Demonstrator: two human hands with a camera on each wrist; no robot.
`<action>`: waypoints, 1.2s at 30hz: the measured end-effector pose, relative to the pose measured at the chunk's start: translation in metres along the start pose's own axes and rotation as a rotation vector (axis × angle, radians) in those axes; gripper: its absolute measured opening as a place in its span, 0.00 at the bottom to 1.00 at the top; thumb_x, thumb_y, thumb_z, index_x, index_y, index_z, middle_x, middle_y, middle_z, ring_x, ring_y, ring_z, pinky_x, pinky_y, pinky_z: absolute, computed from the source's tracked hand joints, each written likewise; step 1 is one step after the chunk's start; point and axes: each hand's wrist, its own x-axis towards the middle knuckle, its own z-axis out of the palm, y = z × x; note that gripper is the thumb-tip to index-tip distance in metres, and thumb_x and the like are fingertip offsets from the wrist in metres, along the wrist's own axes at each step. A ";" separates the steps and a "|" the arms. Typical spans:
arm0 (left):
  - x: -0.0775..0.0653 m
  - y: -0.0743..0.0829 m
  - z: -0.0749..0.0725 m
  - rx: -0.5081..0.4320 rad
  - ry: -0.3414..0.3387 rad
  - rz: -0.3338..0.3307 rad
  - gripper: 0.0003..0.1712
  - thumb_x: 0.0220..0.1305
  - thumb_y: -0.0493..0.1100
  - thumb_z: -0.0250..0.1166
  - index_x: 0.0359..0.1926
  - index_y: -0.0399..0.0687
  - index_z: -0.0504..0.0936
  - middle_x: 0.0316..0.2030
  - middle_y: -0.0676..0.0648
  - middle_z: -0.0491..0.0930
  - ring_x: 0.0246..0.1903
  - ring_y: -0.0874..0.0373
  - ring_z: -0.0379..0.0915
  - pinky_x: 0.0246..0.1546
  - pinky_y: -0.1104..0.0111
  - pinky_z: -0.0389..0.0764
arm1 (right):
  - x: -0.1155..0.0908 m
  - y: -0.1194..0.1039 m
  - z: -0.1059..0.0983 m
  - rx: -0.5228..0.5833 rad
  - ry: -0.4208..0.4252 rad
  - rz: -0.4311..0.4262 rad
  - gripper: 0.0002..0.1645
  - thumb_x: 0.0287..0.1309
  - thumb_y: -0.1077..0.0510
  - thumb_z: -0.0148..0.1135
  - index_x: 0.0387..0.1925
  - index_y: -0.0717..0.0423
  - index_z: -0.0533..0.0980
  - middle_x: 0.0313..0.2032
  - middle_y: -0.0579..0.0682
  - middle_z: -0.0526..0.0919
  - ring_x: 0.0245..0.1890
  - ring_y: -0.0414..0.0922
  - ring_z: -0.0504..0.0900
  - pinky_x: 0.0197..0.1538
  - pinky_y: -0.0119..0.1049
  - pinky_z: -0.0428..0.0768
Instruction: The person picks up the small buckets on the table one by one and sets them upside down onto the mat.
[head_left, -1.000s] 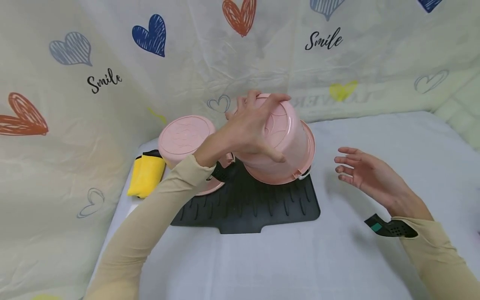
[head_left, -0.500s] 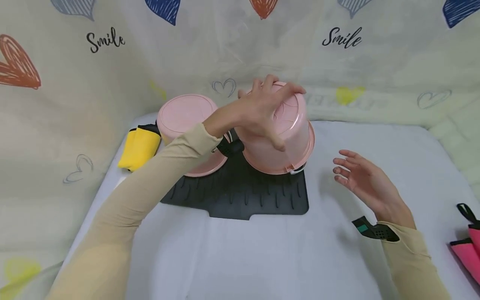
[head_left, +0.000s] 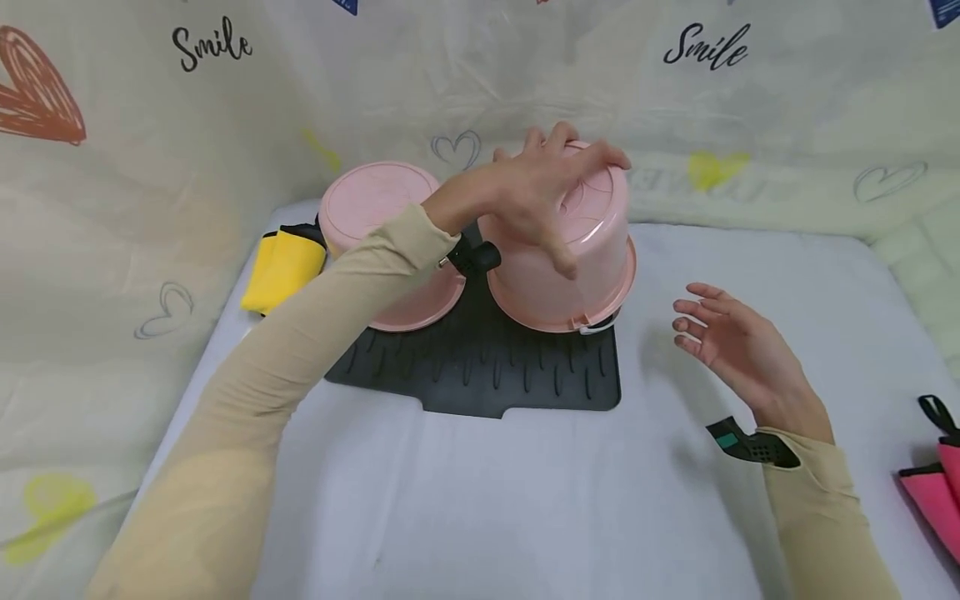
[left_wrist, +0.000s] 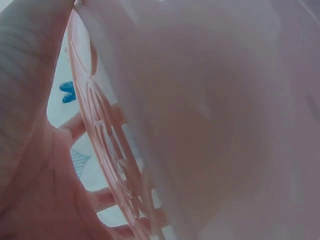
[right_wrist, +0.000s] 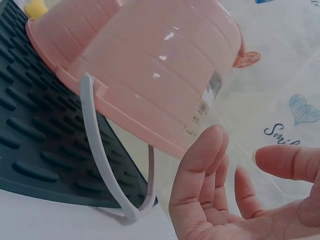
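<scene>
Two pink plastic buckets stand upside down, side by side, over a black ridged drying mat [head_left: 487, 375]. My left hand [head_left: 536, 187] spans the base of the right-hand bucket [head_left: 592, 271], its thumb on the near side and its fingers over the far edge. Close up in the left wrist view, the bucket wall [left_wrist: 210, 130] fills most of the frame, with fingers behind the patterned base. The left forearm partly hides the other bucket [head_left: 375, 192]. My right hand [head_left: 738, 346] hovers to the right, palm inward, fingers loosely bent around nothing. The bucket's white handle [right_wrist: 102, 155] hangs below the rim.
A folded yellow cloth item [head_left: 285, 267] with black trim lies left of the buckets. Pink items with black trim [head_left: 933, 496] lie at the right edge. A curtain printed with hearts [head_left: 720, 171] rises behind the white-covered table [head_left: 450, 500].
The head view has tipped down, bringing the pink items at right into sight. My left hand keeps its hold on the bucket, which leans less than before. The right hand stays raised and apart.
</scene>
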 end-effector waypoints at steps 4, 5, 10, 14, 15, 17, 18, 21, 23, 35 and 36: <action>0.001 0.000 0.005 -0.009 -0.029 0.028 0.69 0.39 0.69 0.79 0.79 0.77 0.49 0.74 0.45 0.51 0.66 0.46 0.50 0.52 0.39 0.68 | -0.003 -0.001 0.002 -0.009 0.008 0.006 0.15 0.82 0.63 0.39 0.59 0.59 0.71 0.47 0.58 0.83 0.43 0.52 0.82 0.49 0.42 0.84; 0.001 -0.001 0.007 -0.010 -0.033 0.030 0.69 0.40 0.69 0.79 0.79 0.77 0.49 0.74 0.45 0.51 0.65 0.46 0.51 0.52 0.39 0.68 | -0.003 -0.001 0.002 -0.010 0.008 0.008 0.15 0.82 0.63 0.40 0.59 0.59 0.71 0.47 0.58 0.83 0.43 0.52 0.82 0.49 0.42 0.84; 0.000 -0.007 0.016 -0.026 -0.077 0.004 0.67 0.41 0.68 0.79 0.79 0.76 0.50 0.73 0.46 0.52 0.65 0.47 0.53 0.52 0.43 0.70 | 0.001 0.003 0.005 0.003 -0.023 0.023 0.15 0.82 0.64 0.39 0.58 0.60 0.71 0.47 0.58 0.83 0.43 0.53 0.82 0.49 0.42 0.84; 0.000 -0.014 0.024 -0.051 -0.123 -0.007 0.67 0.43 0.68 0.79 0.80 0.76 0.49 0.74 0.45 0.51 0.66 0.47 0.51 0.51 0.44 0.71 | 0.001 0.006 0.006 -0.017 -0.041 0.026 0.16 0.83 0.63 0.37 0.57 0.60 0.71 0.47 0.58 0.83 0.43 0.52 0.82 0.49 0.41 0.84; 0.001 -0.015 0.025 -0.055 -0.129 -0.005 0.68 0.43 0.68 0.79 0.80 0.76 0.49 0.74 0.45 0.51 0.66 0.47 0.51 0.51 0.43 0.71 | 0.000 0.007 0.006 -0.024 -0.041 0.025 0.16 0.83 0.63 0.37 0.57 0.60 0.71 0.47 0.57 0.83 0.43 0.52 0.82 0.49 0.41 0.84; 0.003 -0.016 0.028 -0.061 -0.134 0.003 0.67 0.43 0.68 0.79 0.80 0.76 0.49 0.74 0.45 0.51 0.66 0.47 0.50 0.52 0.42 0.71 | -0.001 0.007 0.005 -0.030 -0.041 0.025 0.16 0.83 0.63 0.37 0.57 0.59 0.71 0.47 0.57 0.83 0.43 0.51 0.82 0.49 0.41 0.84; 0.004 -0.016 0.028 -0.062 -0.135 0.004 0.67 0.42 0.68 0.79 0.80 0.76 0.49 0.74 0.45 0.51 0.67 0.47 0.50 0.53 0.42 0.70 | -0.001 0.007 0.005 -0.032 -0.041 0.026 0.15 0.83 0.63 0.37 0.57 0.59 0.71 0.47 0.57 0.83 0.43 0.51 0.82 0.49 0.41 0.84; 0.007 -0.015 0.029 -0.050 -0.145 0.001 0.68 0.42 0.69 0.79 0.80 0.78 0.49 0.75 0.45 0.50 0.68 0.46 0.50 0.55 0.40 0.69 | -0.001 0.007 0.005 -0.034 -0.045 0.026 0.15 0.83 0.63 0.37 0.58 0.59 0.71 0.47 0.57 0.83 0.43 0.51 0.82 0.49 0.41 0.84; 0.009 -0.013 0.028 -0.040 -0.152 -0.001 0.68 0.42 0.70 0.79 0.80 0.78 0.49 0.75 0.45 0.49 0.68 0.46 0.50 0.56 0.39 0.68 | 0.000 0.006 0.005 -0.037 -0.049 0.024 0.15 0.83 0.63 0.37 0.58 0.59 0.71 0.48 0.57 0.83 0.43 0.51 0.82 0.49 0.41 0.84; 0.024 -0.004 0.034 0.041 -0.206 -0.010 0.66 0.46 0.71 0.76 0.81 0.78 0.47 0.76 0.44 0.49 0.70 0.44 0.51 0.62 0.35 0.62 | -0.002 0.007 0.007 -0.040 -0.049 0.012 0.16 0.83 0.64 0.36 0.57 0.60 0.72 0.47 0.57 0.84 0.42 0.51 0.82 0.49 0.41 0.84; 0.025 -0.004 0.034 0.048 -0.212 -0.011 0.66 0.47 0.71 0.76 0.81 0.78 0.47 0.76 0.44 0.48 0.70 0.44 0.51 0.62 0.35 0.62 | -0.002 0.007 0.007 -0.041 -0.047 0.011 0.16 0.83 0.64 0.37 0.57 0.59 0.71 0.47 0.57 0.84 0.42 0.51 0.82 0.48 0.41 0.84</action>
